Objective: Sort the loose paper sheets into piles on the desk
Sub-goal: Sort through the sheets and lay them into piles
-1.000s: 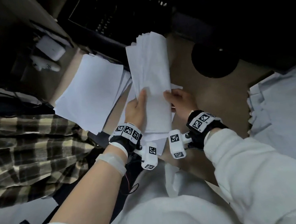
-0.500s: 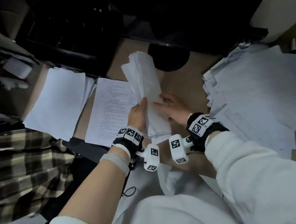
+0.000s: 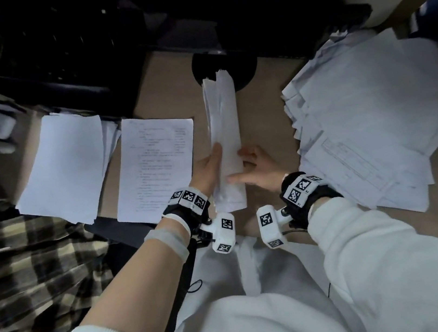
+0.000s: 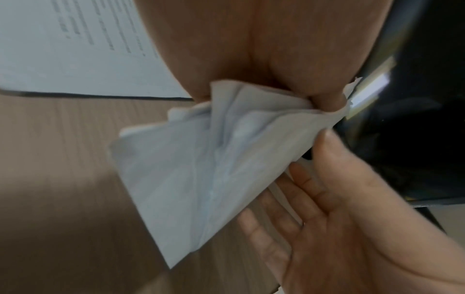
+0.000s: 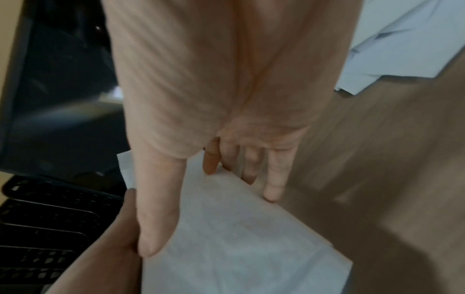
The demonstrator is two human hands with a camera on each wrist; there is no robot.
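Head view shows the left hand (image 3: 206,167) gripping a curled sheaf of paper sheets (image 3: 223,125) above the counter (image 3: 265,119), between the printed-page pile (image 3: 156,169) and the loose heap (image 3: 369,115). The right hand (image 3: 258,168) lies nearly flat against the sheaf's right side, fingers straight. The sheaf's long axis runs away from the person, far end raised. It looks light, limp and prone to fanning out, so a hold near its lower edge seems best.
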